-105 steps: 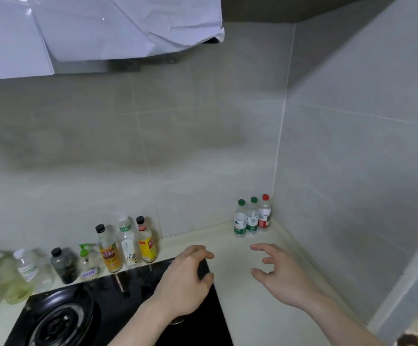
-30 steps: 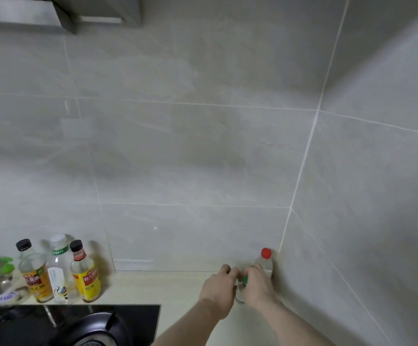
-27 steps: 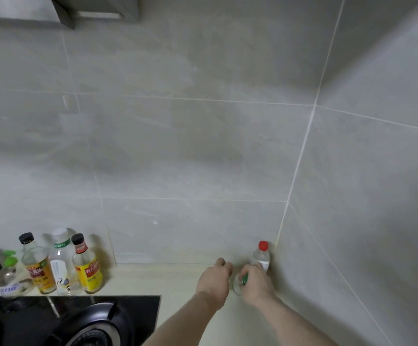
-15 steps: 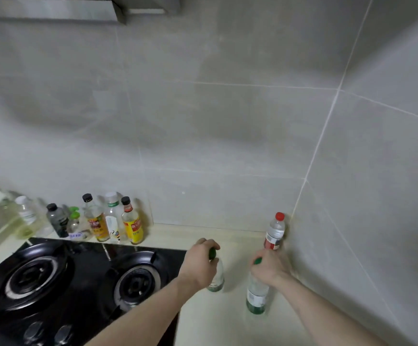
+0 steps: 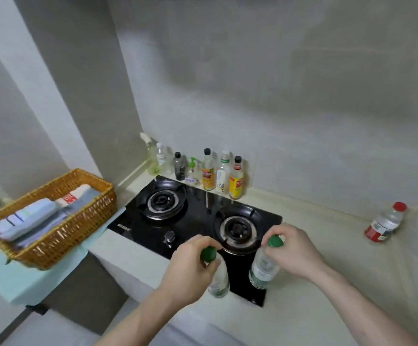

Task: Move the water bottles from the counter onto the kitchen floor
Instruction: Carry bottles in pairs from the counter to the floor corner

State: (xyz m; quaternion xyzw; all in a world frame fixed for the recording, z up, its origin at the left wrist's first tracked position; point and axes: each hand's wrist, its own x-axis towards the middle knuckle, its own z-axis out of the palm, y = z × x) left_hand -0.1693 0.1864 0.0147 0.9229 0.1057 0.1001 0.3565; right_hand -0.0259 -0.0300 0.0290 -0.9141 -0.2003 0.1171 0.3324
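Carrying two green-capped water bottles off the counter (image 5: pixel 327 283), mid-transfer I'd say. My left hand (image 5: pixel 190 268) has fingers curled round the neck of the left bottle (image 5: pixel 219 278); my right hand (image 5: pixel 295 253) pinches the right bottle (image 5: pixel 261 270) just under its cap. Both hang upright over the front of the stove (image 5: pixel 190 218), forearms reaching in from below. Red-capped bottle (image 5: pixel 383 226) stands in the counter corner, well apart. Next: swing away from the stove, lower both to the floor, which is barely in view; come back for the red one.

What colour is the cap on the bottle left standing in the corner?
Red. The cap tops the corner bottle, seen clearly in the head view.
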